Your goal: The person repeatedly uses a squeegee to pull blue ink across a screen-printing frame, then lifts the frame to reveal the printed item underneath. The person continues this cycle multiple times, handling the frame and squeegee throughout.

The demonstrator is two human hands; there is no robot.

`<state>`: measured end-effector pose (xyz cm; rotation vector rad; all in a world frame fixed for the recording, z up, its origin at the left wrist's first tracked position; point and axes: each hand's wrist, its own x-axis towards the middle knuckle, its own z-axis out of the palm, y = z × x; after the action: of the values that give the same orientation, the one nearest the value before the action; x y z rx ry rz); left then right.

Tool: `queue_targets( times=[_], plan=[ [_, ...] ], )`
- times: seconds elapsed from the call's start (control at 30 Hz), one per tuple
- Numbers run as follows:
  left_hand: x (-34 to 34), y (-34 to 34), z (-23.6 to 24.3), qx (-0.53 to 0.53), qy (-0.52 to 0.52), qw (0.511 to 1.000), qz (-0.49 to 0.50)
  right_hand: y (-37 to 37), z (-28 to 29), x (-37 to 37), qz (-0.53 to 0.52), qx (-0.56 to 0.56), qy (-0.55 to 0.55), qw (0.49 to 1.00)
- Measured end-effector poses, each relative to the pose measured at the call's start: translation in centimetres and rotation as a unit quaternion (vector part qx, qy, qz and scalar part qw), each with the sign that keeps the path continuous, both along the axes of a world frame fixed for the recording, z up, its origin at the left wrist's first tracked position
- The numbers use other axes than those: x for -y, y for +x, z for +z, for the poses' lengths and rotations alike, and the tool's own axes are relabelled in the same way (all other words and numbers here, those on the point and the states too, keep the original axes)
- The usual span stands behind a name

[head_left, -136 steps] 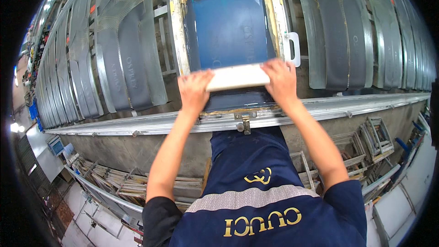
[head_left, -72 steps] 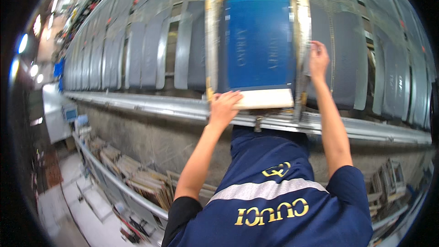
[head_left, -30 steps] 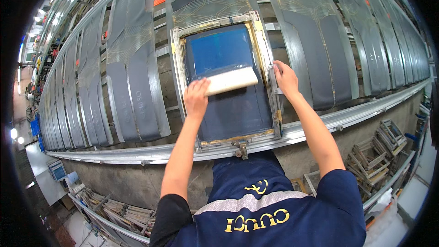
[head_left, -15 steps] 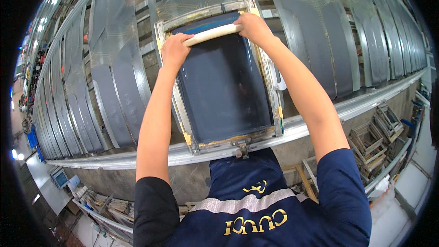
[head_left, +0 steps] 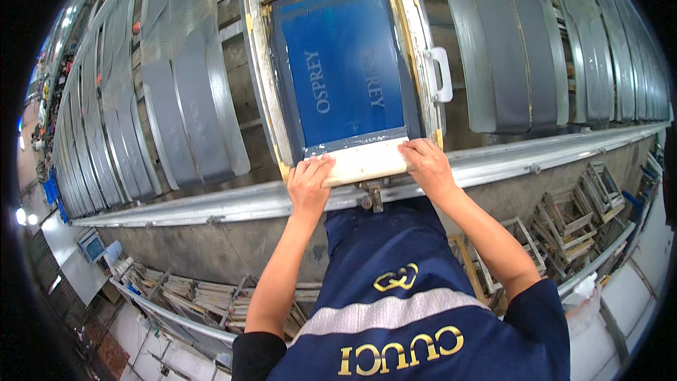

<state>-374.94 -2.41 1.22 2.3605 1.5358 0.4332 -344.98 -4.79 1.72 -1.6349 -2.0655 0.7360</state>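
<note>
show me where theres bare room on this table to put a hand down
Bare strips: between the screen frame and the grey panels on its left; right of the white handle, before the next panels; and the near metal rail. Crowded: both hands grip the squeegee.

squeegee point(head_left: 367, 161): showing a pale cream colour, plain
screen point(head_left: 345, 63): looking deep blue, with light letters on it
screen frame point(head_left: 262, 77): looking dull silver with yellow tape at the corners
handle point(head_left: 441, 74): showing white
fabric pieces point(head_left: 190, 85): lying in rows, all plain grey
table rail point(head_left: 211, 204): shining silver grey
shirt point(head_left: 395, 310): showing dark blue with a grey stripe and gold letters
racks below point(head_left: 564, 219): looking grey and brown
</note>
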Motion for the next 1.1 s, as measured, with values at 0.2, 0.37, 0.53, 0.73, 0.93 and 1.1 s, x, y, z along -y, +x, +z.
queue_targets(
  times=[0.2, 0.37, 0.53, 0.73, 0.93, 1.1],
  plan=[
    [-0.4, -1.3, 2.0, 0.044, -0.11, 0.992, -0.03, 1.1, 0.9, -0.9, 0.056, 0.048, -0.073, 0.995],
    [-9.0, -1.0, 1.1, -0.049, -0.407, 0.911, -0.034, 1.8, 1.0, -9.1, 0.118, 0.046, -0.195, 0.973],
    [-15.6, -1.3, -2.2, -0.025, -0.565, 0.817, -0.114, 1.9, -1.2, -15.1, 0.139, 0.012, -0.514, 0.846],
    [-28.4, -1.6, 0.2, 0.039, -0.522, 0.848, -0.087, 3.4, 1.6, -27.9, 0.139, 0.0, -0.423, 0.896],
    [-37.3, 1.1, 0.5, 0.031, -0.155, 0.987, -0.006, 3.4, 0.4, -36.3, -0.013, 0.072, -0.007, 0.997],
    [-29.7, 1.5, -2.9, 0.018, 0.02, 0.999, 0.021, 3.0, -4.3, -29.7, -0.002, 0.046, 0.094, 0.995]
  ],
)
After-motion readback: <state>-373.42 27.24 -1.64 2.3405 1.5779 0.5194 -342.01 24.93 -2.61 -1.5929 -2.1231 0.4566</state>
